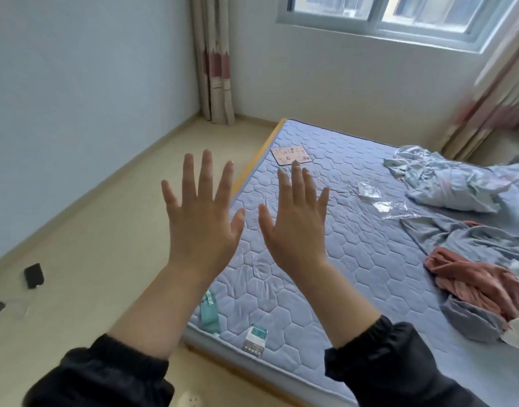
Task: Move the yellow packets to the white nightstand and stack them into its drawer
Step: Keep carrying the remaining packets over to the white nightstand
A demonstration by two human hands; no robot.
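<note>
Hovering side by side above the near corner of the bed, the left hand (pixel 202 227) and the right hand (pixel 296 227) are both spread flat. Their fingers are straight and apart, backs to the camera, holding nothing. Black gathered sleeves (pixel 105 374) end partway up the forearms. Under the hands lies a blue-grey quilted mattress (pixel 355 259) with a hexagon pattern. At 12 o'clock from the right hand, just past its fingertips, a pink printed card (pixel 292 155) lies flat. At 6 o'clock from the left hand, a teal packet (pixel 210 314) and a white-and-green packet (pixel 256 339) sit near the mattress edge. At 2 o'clock from the right hand, clear plastic wrappers (pixel 369 189) lie near crumpled pale-blue bedding (pixel 457 183). At 4 o'clock lies a pink cloth (pixel 472 277). Where the yellow packets are, this view does not tell.
</note>
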